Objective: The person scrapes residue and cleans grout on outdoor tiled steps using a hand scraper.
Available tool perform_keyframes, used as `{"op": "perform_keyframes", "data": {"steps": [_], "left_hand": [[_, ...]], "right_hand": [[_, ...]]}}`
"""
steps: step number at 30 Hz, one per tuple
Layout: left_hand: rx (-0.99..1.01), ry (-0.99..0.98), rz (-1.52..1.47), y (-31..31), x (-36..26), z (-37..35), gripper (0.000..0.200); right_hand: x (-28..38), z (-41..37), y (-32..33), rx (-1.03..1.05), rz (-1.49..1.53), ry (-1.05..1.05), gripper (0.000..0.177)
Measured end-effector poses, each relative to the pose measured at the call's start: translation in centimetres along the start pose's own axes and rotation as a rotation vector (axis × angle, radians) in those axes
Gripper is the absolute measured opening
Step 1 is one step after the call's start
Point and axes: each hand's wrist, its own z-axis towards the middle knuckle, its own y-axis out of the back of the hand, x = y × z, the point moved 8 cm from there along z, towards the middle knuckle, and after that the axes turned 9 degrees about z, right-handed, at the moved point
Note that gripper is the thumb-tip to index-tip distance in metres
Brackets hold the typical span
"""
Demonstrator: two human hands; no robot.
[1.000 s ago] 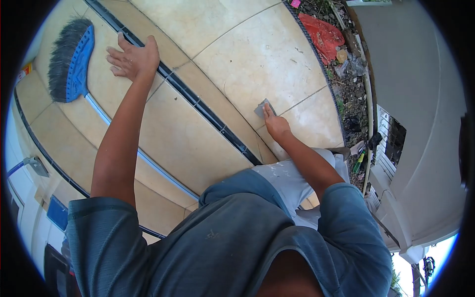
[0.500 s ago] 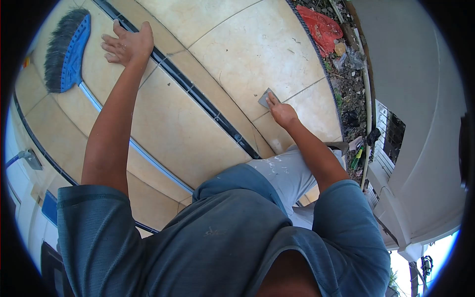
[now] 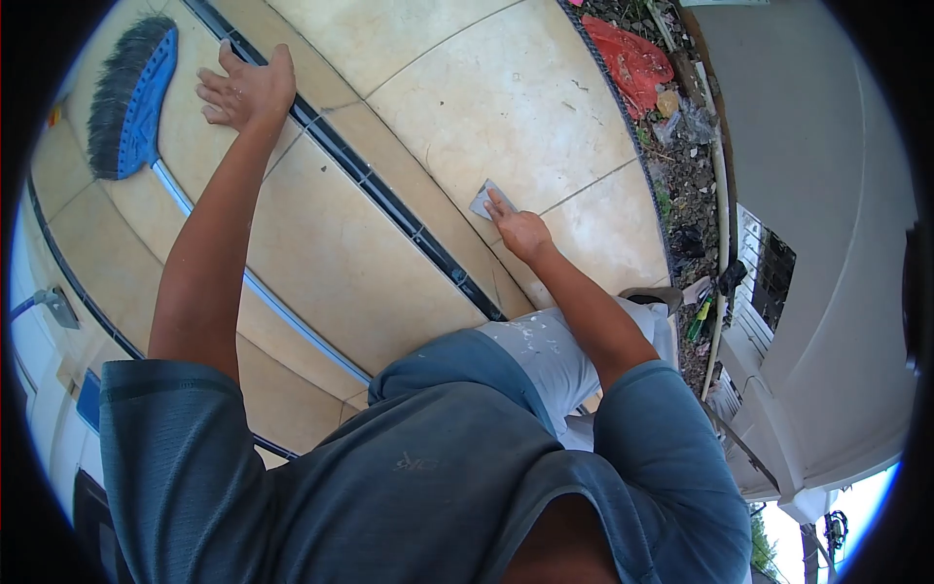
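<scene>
My left hand point(image 3: 248, 90) is spread with fingers apart, propped palm down at the dark edging strip point(image 3: 336, 148) that runs across the cream tiles. My right hand point(image 3: 522, 232) grips a small flat grey scraper point(image 3: 481, 200), its fingers pressed along the blade. The scraper lies against the tiled floor point(image 3: 525, 107), close to the grout line beside the strip. A few crumbs of debris dot the tiles around it.
A blue broom point(image 3: 146, 107) lies at left, its pole point(image 3: 302, 326) passing under my left arm. At right, past the tile edge, are gravel and rubbish with a red plastic bag point(image 3: 628, 63). A white pipe point(image 3: 722, 204) runs along a wall point(image 3: 808, 146).
My right hand has slid the scraper left across the tile, nearer the grout line and dark strip. My left hand stays planted in about the same place.
</scene>
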Motion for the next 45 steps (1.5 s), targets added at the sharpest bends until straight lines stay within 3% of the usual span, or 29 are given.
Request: {"op": "perform_keyframes", "data": {"steps": [5,15,18,23,27,32,36,41,45], "left_hand": [[0.062,-0.003,-0.095,0.5,-0.3,0.2,0.088],[0.068,0.011,-0.083,0.6,-0.2,-0.1,0.087],[0.088,0.008,-0.085,0.8,-0.3,-0.2,0.087],[0.046,0.016,-0.050,0.3,-0.4,0.2,0.087],[0.093,0.011,-0.081,1.0,-0.3,-0.2,0.087],[0.040,0.014,-0.067,0.6,-0.6,0.2,0.087],[0.028,0.016,-0.036,0.5,0.0,-0.1,0.088],[0.019,0.006,-0.032,0.2,0.0,0.0,0.089],[0.095,0.017,-0.088,0.5,-0.2,-0.1,0.089]], "right_hand": [[-4.6,-2.9,1.5,0.069,0.069,-0.046,0.055],[-3.6,-3.1,2.3,0.114,0.060,-0.218,0.058],[-2.3,-1.9,1.2,0.036,0.008,-0.237,0.058],[-5.0,-2.9,2.4,0.028,0.076,-0.158,0.054],[-1.2,-1.2,1.4,-0.004,0.012,-0.158,0.057],[-5.1,-2.7,3.6,0.060,0.024,-0.118,0.061],[-0.6,-0.8,1.5,-0.014,-0.016,-0.053,0.061],[-3.3,-2.4,2.1,0.090,0.067,-0.106,0.062],[-2.0,-1.0,1.7,0.095,0.048,-0.154,0.059]]}}
